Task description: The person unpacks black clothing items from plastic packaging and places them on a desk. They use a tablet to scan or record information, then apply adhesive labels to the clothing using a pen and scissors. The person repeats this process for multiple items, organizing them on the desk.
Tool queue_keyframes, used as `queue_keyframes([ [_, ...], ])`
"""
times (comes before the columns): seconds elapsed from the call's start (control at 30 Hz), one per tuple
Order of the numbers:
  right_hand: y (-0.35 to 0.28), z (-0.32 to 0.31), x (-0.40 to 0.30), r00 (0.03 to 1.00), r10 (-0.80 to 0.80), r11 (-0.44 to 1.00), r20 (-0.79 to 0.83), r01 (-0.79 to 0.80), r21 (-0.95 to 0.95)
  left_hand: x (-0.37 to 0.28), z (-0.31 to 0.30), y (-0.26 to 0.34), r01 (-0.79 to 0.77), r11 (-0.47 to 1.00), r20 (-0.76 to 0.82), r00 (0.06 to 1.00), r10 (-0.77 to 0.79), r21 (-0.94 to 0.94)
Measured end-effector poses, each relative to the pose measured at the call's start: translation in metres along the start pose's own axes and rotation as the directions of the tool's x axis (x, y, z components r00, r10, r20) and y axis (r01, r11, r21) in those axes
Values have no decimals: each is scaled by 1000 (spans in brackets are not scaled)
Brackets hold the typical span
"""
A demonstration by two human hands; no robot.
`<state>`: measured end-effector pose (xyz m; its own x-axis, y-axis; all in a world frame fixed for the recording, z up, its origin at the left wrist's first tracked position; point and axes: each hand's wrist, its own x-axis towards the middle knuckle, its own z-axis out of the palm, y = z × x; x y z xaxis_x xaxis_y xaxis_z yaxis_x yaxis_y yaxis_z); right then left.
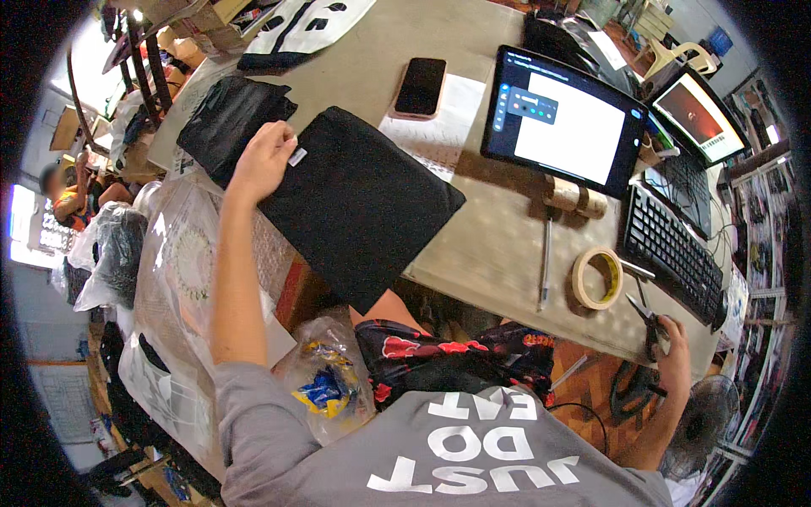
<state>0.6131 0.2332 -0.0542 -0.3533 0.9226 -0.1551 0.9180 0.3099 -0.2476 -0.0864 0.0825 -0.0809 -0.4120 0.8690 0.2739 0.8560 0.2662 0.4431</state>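
A flat black square of fabric (367,196) lies on the table and hangs over its front edge towards my lap. My left hand (265,161) pinches its left edge beside a small white tag (297,156). Beyond that hand is a crumpled black plastic bag (234,120). At the far right, my right hand (673,355) has its fingers at the dark handles of a pair of scissors (649,320), whose blades point away from me. A roll of masking tape (578,285) rests to the left of the scissors.
A phone (421,87) lies on white paper (466,104). A tablet (564,120) leans behind a brown roll (575,196), near a pen (545,266). Right of these are a keyboard (671,253) and a laptop (681,184). Clear plastic (184,247) covers the left side. Another person sits far left.
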Motion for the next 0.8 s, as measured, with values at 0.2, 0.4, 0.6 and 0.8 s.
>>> queue_keyframes([
  [0.2, -103, 9, 51, 951, -249, 961, -181, 266, 72, 31, -18, -22, 133, 991, 438, 892, -116, -8],
  [0.4, -209, 37, 84, 896, -435, 890, -84, 442, 109, 52, -20, -31, 2, 994, 561, 825, -64, 110],
  [0.6, -237, 68, 99, 930, -367, 929, 30, 368, -45, 62, -11, -32, 6, 988, 618, 780, -101, 153],
  [0.8, -219, 74, 97, 904, -426, 905, -35, 426, -23, 78, 6, -40, -112, 938, 528, 845, -83, 327],
])
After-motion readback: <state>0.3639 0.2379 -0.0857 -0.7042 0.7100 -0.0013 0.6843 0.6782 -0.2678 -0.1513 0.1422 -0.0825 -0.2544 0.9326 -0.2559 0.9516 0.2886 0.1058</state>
